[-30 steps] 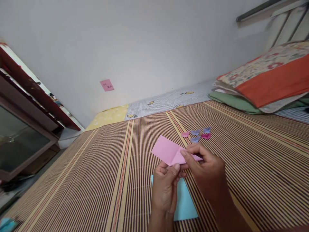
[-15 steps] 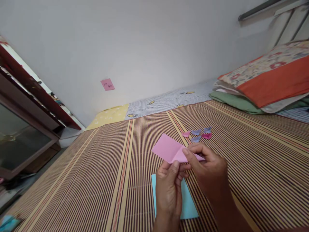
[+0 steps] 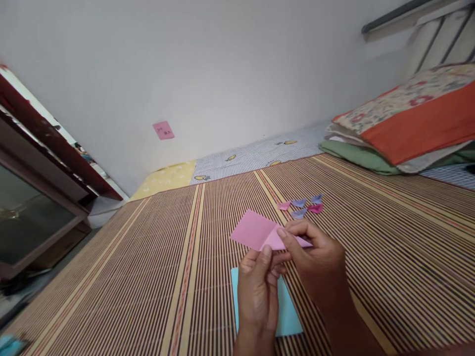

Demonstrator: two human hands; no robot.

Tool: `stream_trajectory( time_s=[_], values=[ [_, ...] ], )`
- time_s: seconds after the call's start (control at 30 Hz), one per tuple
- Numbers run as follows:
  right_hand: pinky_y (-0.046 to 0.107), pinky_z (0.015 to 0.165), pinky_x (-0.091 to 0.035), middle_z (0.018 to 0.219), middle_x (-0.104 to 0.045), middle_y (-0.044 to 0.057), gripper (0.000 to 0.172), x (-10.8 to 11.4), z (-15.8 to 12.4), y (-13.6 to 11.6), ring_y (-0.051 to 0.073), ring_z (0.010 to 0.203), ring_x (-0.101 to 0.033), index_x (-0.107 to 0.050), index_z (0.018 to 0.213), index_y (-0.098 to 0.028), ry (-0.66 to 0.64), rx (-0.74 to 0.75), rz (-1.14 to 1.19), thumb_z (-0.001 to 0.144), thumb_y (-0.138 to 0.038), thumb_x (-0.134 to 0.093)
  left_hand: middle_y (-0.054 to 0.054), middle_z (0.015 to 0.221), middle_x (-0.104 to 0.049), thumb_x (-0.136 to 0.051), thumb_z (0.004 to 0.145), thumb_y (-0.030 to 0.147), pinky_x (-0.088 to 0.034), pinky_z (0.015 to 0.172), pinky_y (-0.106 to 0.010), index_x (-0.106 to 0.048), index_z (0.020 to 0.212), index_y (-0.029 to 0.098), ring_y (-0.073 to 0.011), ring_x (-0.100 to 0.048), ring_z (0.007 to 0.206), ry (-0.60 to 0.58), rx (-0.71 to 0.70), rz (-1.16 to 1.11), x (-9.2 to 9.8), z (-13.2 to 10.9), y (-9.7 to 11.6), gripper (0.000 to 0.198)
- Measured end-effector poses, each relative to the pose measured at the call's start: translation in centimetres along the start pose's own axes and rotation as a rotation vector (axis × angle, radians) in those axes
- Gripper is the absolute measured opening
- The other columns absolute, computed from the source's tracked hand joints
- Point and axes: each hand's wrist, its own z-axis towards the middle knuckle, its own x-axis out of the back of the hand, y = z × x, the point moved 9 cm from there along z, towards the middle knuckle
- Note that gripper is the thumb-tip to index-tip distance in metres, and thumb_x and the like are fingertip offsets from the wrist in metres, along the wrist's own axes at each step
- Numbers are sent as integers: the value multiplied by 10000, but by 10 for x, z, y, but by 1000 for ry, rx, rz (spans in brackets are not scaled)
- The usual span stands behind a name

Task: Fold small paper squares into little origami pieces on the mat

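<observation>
Our left hand (image 3: 256,291) pinches the lower edge of a pink sheet (image 3: 254,230), thumb on top and fingers beneath, while our right hand (image 3: 321,257) grips its folded right part between thumb and fingers. Before us stands a pale wall (image 3: 222,74), and below it a striped mat (image 3: 148,262) spreads beneath our hands. Folded bedding (image 3: 423,123), orange and floral on top, is stacked at the far right. Along the wall we see a checked cloth (image 3: 252,155) beside a yellow cloth (image 3: 166,179). On the mat, partly hidden by our left hand, lies a light blue sheet (image 3: 290,316). We hold the pink sheet above the mat, its left part flat, its right part tapering to a point. A pink note (image 3: 163,130) with dark marks is on the wall. Smallest are five folded paper pieces (image 3: 299,213), lying close together on the mat just beyond our right hand: three bluish, one pink, one magenta.
</observation>
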Motion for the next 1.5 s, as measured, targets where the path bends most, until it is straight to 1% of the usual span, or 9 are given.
stream_trajectory(
  time_s=[0.1, 0.23, 0.47, 0.73, 0.9, 1.13, 1.23, 1.4, 1.5],
  values=[
    [297, 662, -543, 776, -686, 12, 170, 0, 1, -1, 190, 727, -677, -644, 736, -210, -6, 9, -7, 880, -275, -705, -94, 854, -810, -959, 627, 230, -514, 534, -182, -770, 793, 121, -174, -766, 671, 20, 14, -3, 1, 0, -1, 274],
    [293, 677, -538, 769, -693, 9, 155, 0, 1, 1, 188, 739, -680, -650, 736, -208, 6, -7, 13, 865, -256, -720, -93, 859, -814, -957, 634, 213, -531, 537, -180, -790, 860, 121, -163, -762, 660, 17, 30, -26, 2, 1, -3, 296],
    [280, 643, -535, 726, -687, -3, 149, 2, 1, 2, 176, 688, -668, -640, 730, -209, 38, -7, 35, 839, -239, -737, -93, 847, -818, -940, 645, 149, -553, 554, -185, -788, 785, 117, -163, -767, 651, 31, 72, -99, 6, 1, -9, 210],
    [276, 640, -531, 725, -685, -2, 153, 1, 0, 3, 179, 698, -670, -648, 729, -208, 26, -10, 8, 850, -249, -732, -102, 848, -820, -950, 638, 166, -561, 568, -175, -812, 820, 100, -154, -761, 672, 31, 50, -74, 7, 3, -7, 238],
    [276, 631, -532, 746, -686, 9, 175, 0, -1, 8, 191, 727, -674, -644, 731, -209, 25, -53, 6, 857, -288, -736, -95, 814, -812, -971, 607, 200, -550, 575, -176, -818, 841, 105, -139, -738, 652, 57, 30, -34, 7, 2, -5, 296],
    [256, 549, -519, 690, -666, 7, 203, -7, 0, 15, 176, 631, -649, -607, 701, -216, -72, -95, 108, 840, -280, -739, -62, 674, -747, -953, 640, 334, -462, 519, -189, -812, 862, 109, -126, -649, 577, 20, -81, 157, 11, 4, 9, 346],
    [256, 533, -507, 659, -635, -7, 215, -10, -2, 20, 159, 575, -612, -587, 698, -219, -96, -150, 150, 830, -281, -745, -43, 610, -704, -943, 648, 397, -432, 516, -187, -798, 802, 112, -108, -579, 552, 30, -142, 221, 14, 4, 13, 355],
    [248, 535, -524, 701, -651, -6, 203, -14, -1, 25, 170, 605, -644, -621, 819, -214, -103, -252, 261, 786, -336, -780, -6, 587, -655, -960, 611, 380, -437, 551, -190, -766, 714, 132, -97, -540, 560, 86, -194, 177, 16, 1, 16, 331],
    [241, 542, -502, 662, -641, -19, 197, -25, -3, 24, 158, 591, -626, -623, 796, -209, -209, -329, 354, 778, -338, -771, -6, 610, -656, -944, 641, 354, -465, 588, -210, -758, 726, 138, -104, -549, 575, 80, -195, 127, 16, 1, 16, 297]
  ],
)
